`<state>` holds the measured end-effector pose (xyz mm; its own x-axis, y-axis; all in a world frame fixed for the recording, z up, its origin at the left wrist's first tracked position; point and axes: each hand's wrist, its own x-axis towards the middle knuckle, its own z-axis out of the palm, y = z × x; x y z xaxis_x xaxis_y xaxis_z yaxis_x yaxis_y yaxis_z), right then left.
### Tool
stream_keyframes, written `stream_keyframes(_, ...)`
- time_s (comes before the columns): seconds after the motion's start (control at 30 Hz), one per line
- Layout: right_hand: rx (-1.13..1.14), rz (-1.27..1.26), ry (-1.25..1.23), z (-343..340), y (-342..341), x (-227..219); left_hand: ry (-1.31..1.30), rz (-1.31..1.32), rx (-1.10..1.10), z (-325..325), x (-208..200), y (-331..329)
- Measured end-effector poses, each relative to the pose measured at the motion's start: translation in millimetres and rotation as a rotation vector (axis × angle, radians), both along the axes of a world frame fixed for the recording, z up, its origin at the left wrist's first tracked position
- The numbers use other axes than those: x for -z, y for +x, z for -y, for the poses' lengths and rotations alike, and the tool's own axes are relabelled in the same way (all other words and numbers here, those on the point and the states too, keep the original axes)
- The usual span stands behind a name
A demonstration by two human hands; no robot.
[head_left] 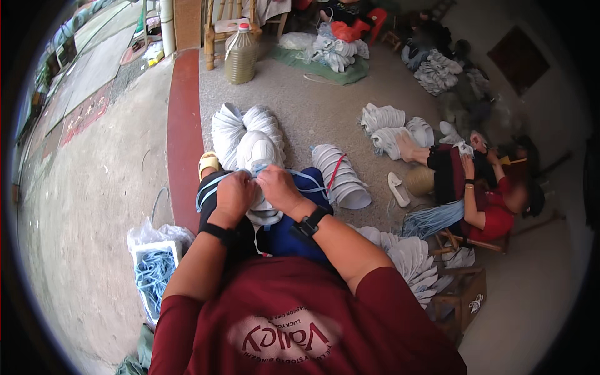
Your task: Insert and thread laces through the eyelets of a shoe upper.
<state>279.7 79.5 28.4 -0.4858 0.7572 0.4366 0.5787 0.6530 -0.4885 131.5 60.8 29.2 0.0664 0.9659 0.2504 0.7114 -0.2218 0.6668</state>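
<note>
- While both hands work close together over the lap, one white shoe [257, 147] sits there, its rounded end pointing away from the wearer.
- Two hands: the left hand [235, 196] and the right hand [279, 189] are nearly touching above the shoe, each with fingers drawn in and pinched on the blue lace [215, 182], which loops out to either side.
- Two black wristbands, one per wrist.
- One white box [179, 255] on the left, filled with blue laces [156, 274] too tangled to count.
- One stack of white shoe parts [350, 187] with one red strip along it, just beyond the right knee.
- One jug [242, 57] with a red cap, one seated co-worker [490, 212] at right, and one loose white shoe on the floor [398, 189] near that person.
- Lettering, seen upside down, runs across a pale patch on the wearer's maroon shirt [206, 337].
- Fingertips are partly hidden behind the knuckles, so the lace's exact path cannot be told; the shirt is cut off below, and the upper right corner is dark and blurred.
</note>
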Motion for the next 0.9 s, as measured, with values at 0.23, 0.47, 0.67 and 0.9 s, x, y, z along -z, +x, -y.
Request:
stream_keyframes(0.23, 0.147, 0.037, 0.036, -8, -7, 8, 0.054, -0.106, -0.011, -7, 10, 11)
stream_keyframes(0.47, 0.199, 0.251, 0.122, -2, -23, 2, -0.311, 0.605, -0.041, -17, 29, -13)
stream_keyframes(0.67, 0.053, 0.137, 0.204, 10, -21, 1, -0.406, 0.74, 0.024, -9, 26, -21)
stream_keyframes(0.9, 0.054, -0.128, -0.028, 15, 66, -39, -0.021, 0.69, 0.11, -11, 21, 4)
